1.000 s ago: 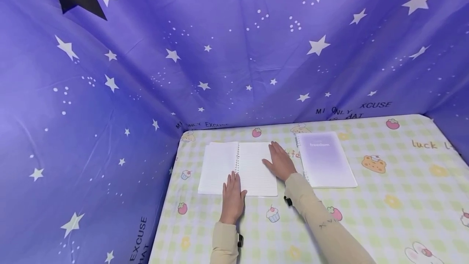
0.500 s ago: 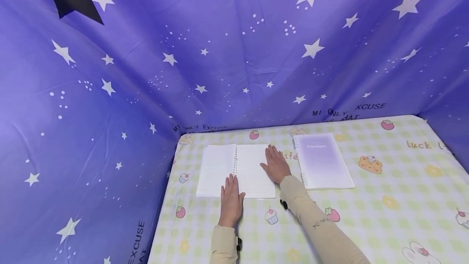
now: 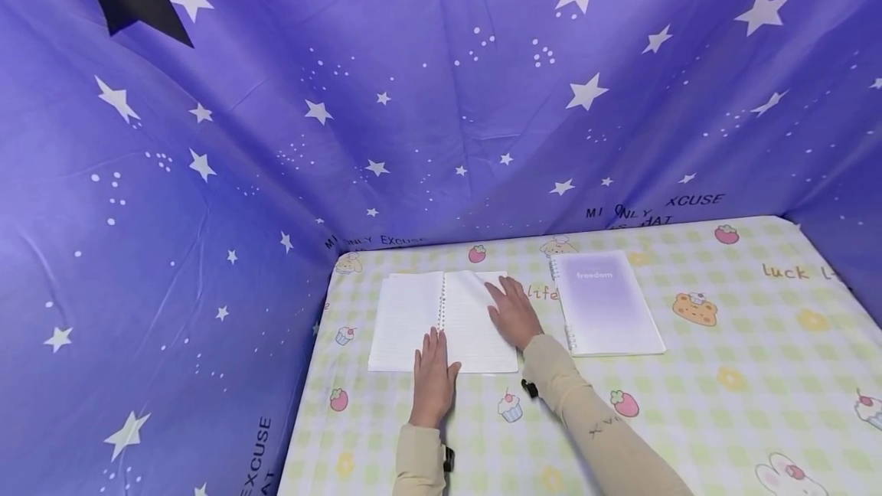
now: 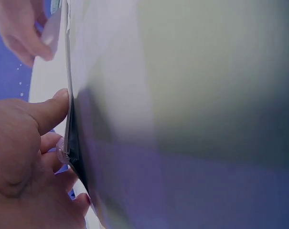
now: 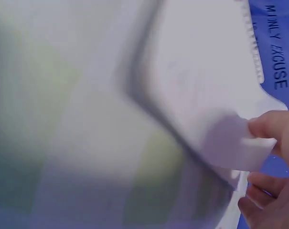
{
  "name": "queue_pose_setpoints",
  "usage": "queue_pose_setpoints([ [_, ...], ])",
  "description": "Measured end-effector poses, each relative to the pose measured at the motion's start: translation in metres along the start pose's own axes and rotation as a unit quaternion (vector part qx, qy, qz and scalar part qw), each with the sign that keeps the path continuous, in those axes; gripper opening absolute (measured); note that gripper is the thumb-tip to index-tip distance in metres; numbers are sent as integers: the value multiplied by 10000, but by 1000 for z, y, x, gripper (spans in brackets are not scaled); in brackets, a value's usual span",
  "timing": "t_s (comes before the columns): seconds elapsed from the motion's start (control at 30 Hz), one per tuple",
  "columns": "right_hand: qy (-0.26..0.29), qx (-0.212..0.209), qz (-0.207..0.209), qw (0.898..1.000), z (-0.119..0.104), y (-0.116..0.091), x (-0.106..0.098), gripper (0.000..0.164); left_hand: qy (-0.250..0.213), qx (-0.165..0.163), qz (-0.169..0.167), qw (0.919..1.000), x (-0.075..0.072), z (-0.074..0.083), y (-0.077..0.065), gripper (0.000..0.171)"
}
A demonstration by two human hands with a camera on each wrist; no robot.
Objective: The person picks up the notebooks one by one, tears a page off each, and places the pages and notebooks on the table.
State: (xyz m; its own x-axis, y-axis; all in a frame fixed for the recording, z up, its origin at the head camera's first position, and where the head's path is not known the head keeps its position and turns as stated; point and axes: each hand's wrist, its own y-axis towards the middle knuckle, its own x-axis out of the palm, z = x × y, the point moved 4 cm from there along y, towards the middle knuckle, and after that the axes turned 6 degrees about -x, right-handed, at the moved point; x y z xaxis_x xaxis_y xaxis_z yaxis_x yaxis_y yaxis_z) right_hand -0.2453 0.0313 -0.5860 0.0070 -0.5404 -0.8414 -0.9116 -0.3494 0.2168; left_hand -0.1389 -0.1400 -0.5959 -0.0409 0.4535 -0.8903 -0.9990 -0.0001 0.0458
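An open spiral notebook (image 3: 405,320) with white lined pages lies on the checked cloth. My left hand (image 3: 432,381) rests with extended fingers on its lower middle, the fingertips by the spiral binding (image 3: 442,305). At the notebook's upper right, my right hand (image 3: 515,314) pinches the corner of a page (image 5: 256,151) between thumb and forefinger. That corner is lifted and bends over in the right wrist view, while the other fingers curl below it. In the left wrist view, the thumb of the left hand (image 4: 20,157) lies along the notebook's near edge.
A closed purple spiral notebook (image 3: 609,305) marked "freedom" lies just right of the right hand. The checked cloth (image 3: 730,435) covers the surface around both notebooks. Blue star-printed curtains (image 3: 427,83) hang behind and at the sides.
Earlier the right hand lay flat on the right page; now its fingers have drawn in and the page's upper right corner is raised. The left hand stays on the notebook.
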Motion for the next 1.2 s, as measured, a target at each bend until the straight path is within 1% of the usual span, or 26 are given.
queue_pose_setpoints([
  [0.1,657,182,233,9974,-4,2,-6,57,-75,40,20,10000,0,-1,0,61],
  [0.17,944,263,340,9946,-5,5,-10,61,-116,65,29,9999,-1,-1,1,63],
  [0.3,1266,448,519,9896,-5,11,-17,68,-141,53,-24,9999,1,-1,2,66],
  [0.43,1424,624,705,9853,-2,17,-23,65,-155,49,-59,9999,2,-1,3,66],
  [0.53,1226,583,782,9877,-1,21,-25,51,-123,24,-114,9999,1,-2,4,67],
  [0.67,698,150,780,9944,-7,20,-28,25,11,-5,-163,9999,-3,-3,5,67],
  [0.73,518,-98,740,9959,-12,17,-27,16,149,19,-128,9998,-5,-4,6,68],
  [0.83,330,-376,663,9965,-19,10,-23,13,358,59,-93,9993,-8,-5,7,70],
  [0.97,289,-573,552,9964,-25,1,-15,17,607,88,-172,9980,-9,-8,9,74],
  [1.1,314,-701,447,9960,-29,-5,-8,20,609,8,-324,9976,-9,-14,11,81],
  [1.2,248,-777,433,9957,-32,-8,-7,21,482,-63,-486,9976,-9,-16,12,96],
])
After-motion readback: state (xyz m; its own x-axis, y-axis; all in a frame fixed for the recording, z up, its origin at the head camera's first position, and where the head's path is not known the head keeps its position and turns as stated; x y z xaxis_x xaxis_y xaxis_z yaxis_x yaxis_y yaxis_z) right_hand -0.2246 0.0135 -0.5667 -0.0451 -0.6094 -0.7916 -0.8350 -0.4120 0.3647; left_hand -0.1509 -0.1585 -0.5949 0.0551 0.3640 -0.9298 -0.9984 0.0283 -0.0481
